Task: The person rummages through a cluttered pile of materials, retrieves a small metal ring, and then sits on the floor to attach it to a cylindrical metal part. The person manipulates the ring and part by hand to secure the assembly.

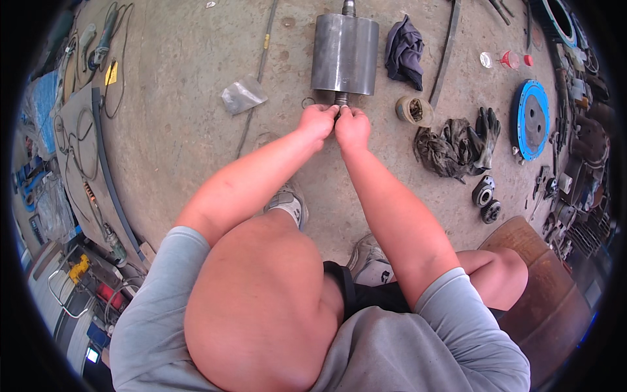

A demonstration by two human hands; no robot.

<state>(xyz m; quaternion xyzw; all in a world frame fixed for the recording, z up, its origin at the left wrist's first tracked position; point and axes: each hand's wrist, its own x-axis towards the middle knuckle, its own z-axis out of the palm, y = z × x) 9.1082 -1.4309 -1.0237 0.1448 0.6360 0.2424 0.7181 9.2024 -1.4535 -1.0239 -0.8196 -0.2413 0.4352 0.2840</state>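
A thick steel cylinder [343,55] lies on the concrete floor ahead of me, with a threaded shaft [341,98] sticking out of its near end. Both hands meet at the tip of that shaft. My left hand [318,123] is closed around it from the left, thumb and fingers pinched together. From the right, my right hand [353,126] pinches the same spot, its thumb beside the left one. The fingers hide the shaft's tip, so any small part between them cannot be made out. Just left of the shaft, a thin ring [308,102] lies on the floor.
Right of the cylinder are a dark rag [405,52], a tub of small parts [415,111], dirty gloves [483,138], bearings [484,193] and a blue-rimmed disc [530,121]. A clear plastic bag [243,95] and a cable [264,55] lie left. Power tools [102,49] line the far left.
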